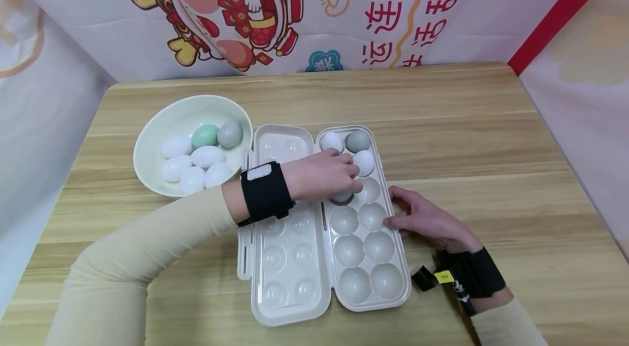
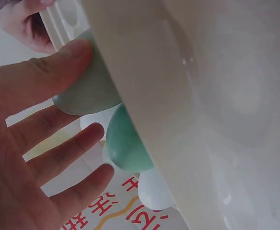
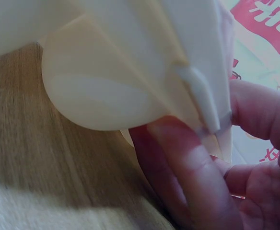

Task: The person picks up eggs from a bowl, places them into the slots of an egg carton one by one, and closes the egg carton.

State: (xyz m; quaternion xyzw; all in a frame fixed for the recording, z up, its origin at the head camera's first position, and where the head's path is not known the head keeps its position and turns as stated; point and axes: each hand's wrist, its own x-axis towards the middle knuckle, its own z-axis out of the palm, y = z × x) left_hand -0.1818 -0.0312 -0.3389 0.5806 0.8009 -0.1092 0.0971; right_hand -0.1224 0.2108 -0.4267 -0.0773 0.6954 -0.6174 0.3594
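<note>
A white plastic egg box (image 1: 350, 250) lies unfolded on the table. My left hand (image 1: 319, 177) reaches over its cup half and holds a grey-green egg (image 2: 94, 88) at the third cup down on the left. The thumb lies on that egg, while the other fingers spread loosely. Just above sit a white egg (image 1: 332, 142), a grey egg (image 1: 358, 141) and another white egg (image 1: 364, 163) in cups. A green egg (image 2: 126, 141) shows beside the held one, mostly hidden from above by the hand. My right hand (image 1: 434, 223) grips the box's right edge between thumb and fingers.
To the left, a cream bowl (image 1: 143, 147) holds several white eggs, a green egg (image 1: 205, 136) and a grey egg (image 1: 230, 133). The box's lid half (image 1: 290, 310) lies flat between bowl and cups. A printed cloth (image 1: 334, 51) hangs behind the table (image 1: 467, 133).
</note>
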